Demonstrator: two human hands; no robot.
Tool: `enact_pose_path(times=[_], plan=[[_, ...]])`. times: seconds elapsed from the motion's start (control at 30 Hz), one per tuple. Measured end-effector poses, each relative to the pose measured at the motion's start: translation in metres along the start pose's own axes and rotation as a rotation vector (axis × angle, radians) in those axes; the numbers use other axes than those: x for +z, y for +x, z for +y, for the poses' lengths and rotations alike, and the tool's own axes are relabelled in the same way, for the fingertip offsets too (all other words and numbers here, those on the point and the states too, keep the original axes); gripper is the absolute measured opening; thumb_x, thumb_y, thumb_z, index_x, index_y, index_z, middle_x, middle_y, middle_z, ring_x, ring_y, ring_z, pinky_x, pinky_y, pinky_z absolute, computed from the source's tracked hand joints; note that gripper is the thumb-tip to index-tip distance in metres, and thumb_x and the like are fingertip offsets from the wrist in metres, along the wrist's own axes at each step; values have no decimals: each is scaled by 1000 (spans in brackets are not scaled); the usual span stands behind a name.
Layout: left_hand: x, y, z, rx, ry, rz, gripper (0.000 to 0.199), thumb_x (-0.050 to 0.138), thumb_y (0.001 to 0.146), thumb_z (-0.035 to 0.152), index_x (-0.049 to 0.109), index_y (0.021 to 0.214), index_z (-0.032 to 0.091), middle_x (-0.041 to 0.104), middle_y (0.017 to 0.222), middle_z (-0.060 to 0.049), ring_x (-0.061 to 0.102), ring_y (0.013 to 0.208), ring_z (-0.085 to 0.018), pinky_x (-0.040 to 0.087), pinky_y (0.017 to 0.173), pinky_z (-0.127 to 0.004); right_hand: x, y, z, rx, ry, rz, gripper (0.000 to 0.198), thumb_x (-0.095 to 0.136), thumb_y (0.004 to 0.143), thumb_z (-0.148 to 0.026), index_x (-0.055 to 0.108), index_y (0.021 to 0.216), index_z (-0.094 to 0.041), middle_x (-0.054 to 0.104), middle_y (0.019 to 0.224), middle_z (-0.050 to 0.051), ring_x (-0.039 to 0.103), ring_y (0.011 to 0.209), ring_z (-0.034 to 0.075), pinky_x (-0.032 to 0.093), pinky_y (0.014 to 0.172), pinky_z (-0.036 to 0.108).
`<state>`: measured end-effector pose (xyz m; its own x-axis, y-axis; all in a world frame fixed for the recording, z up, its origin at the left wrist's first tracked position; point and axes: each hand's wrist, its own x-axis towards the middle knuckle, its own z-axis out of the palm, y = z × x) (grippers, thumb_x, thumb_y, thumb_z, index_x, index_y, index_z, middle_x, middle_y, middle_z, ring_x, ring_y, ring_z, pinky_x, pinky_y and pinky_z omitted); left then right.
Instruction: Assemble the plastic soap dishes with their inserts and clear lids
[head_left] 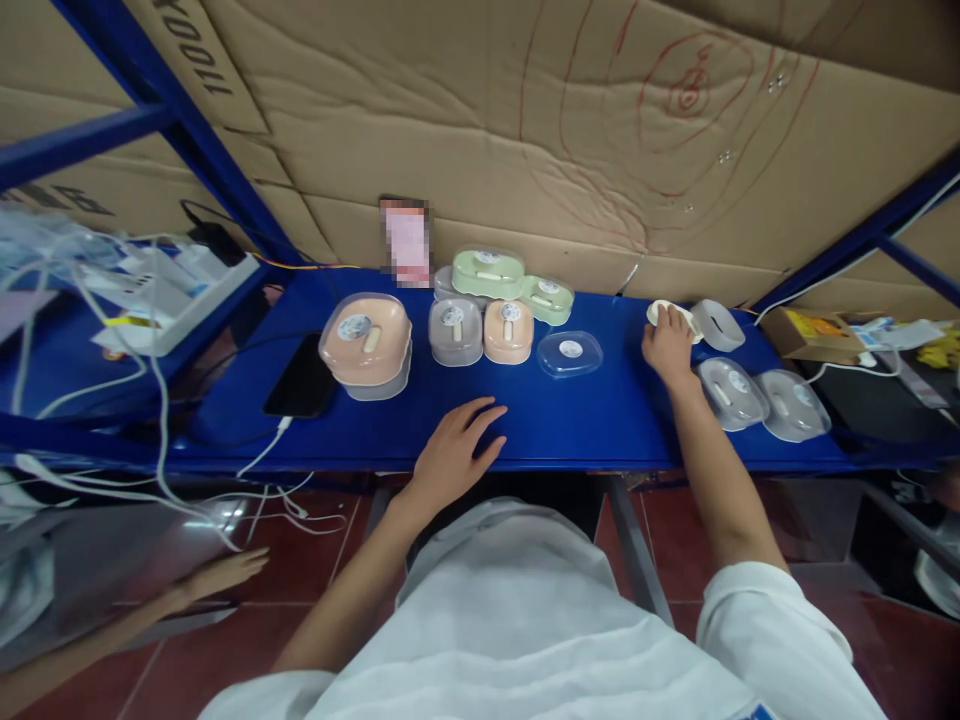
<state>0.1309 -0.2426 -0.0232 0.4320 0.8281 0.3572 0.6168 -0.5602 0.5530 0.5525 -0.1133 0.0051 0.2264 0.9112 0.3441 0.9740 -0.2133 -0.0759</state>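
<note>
My right hand (670, 345) reaches to the far right of the blue table, its fingers curled over a cream oval piece (660, 308) that they partly hide. Right beside it sits a grey oval container (720, 326). Nearer to me are two grey boxes with clear lids, one (733, 393) touching the other (793, 405). At the table's front edge my left hand (459, 452) hovers with fingers apart and nothing in them. A clear oval lid (570, 354) with a round sticker lies flat between my hands. Left of it stand a peach box (508, 332) and a grey box (456, 333).
Behind these are green lidded boxes (487, 274). A large peach box (366, 340) is stacked on a grey one, near a black phone (300, 378) on a white cable. Cardboard (465, 120) walls the back. Another person's hand (225, 572) shows at lower left.
</note>
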Motion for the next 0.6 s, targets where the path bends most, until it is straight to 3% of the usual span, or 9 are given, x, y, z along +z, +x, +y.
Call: enact_pose_path(times=[0.07, 0.13, 0.23, 0.33, 0.47, 0.6], plan=[[2, 0, 1, 19, 45, -21, 41, 55, 108, 39, 59, 148, 29, 62, 151, -10, 60, 140, -31, 51, 118, -54, 0, 3, 8, 95, -36, -69, 64, 39, 103, -28, 41, 160, 1, 46, 161, 33, 42, 150, 44, 36, 117, 67], [3, 0, 1, 21, 66, -27, 42, 55, 108, 39, 58, 149, 30, 62, 152, -10, 60, 141, -31, 51, 118, -55, 0, 3, 11, 105, -42, -103, 61, 43, 102, -27, 48, 154, 2, 51, 155, 34, 46, 144, 47, 37, 113, 69], [3, -1, 1, 16, 76, -28, 43, 54, 108, 39, 58, 150, 31, 62, 151, -10, 60, 141, -31, 51, 118, -54, -4, -1, 11, 50, -37, -122, 46, 47, 102, -28, 68, 136, -5, 63, 143, 29, 54, 135, 45, 38, 112, 68], [2, -3, 0, 8, 69, -21, 44, 54, 108, 37, 56, 152, 31, 62, 152, -9, 60, 140, -30, 51, 119, -53, -11, -19, 7, -32, -3, -118, 40, 46, 105, -31, 73, 128, -14, 69, 132, 21, 62, 125, 38, 45, 110, 59], [0, -6, 0, 24, -5, 18, 55, 57, 108, 40, 44, 161, 34, 49, 165, -9, 52, 150, -29, 50, 122, -50, -17, -95, -33, -294, 232, 61, 47, 42, 109, -45, 65, 144, -24, 68, 133, 18, 63, 124, 37, 52, 105, 57], [-2, -9, -4, 130, -17, 2, 59, 64, 105, 42, 45, 161, 36, 35, 175, -9, 40, 159, -32, 44, 127, -54, -21, -189, -113, -655, 420, -70, 44, 49, 109, -44, 62, 150, -33, 69, 138, 12, 63, 130, 34, 53, 108, 55]])
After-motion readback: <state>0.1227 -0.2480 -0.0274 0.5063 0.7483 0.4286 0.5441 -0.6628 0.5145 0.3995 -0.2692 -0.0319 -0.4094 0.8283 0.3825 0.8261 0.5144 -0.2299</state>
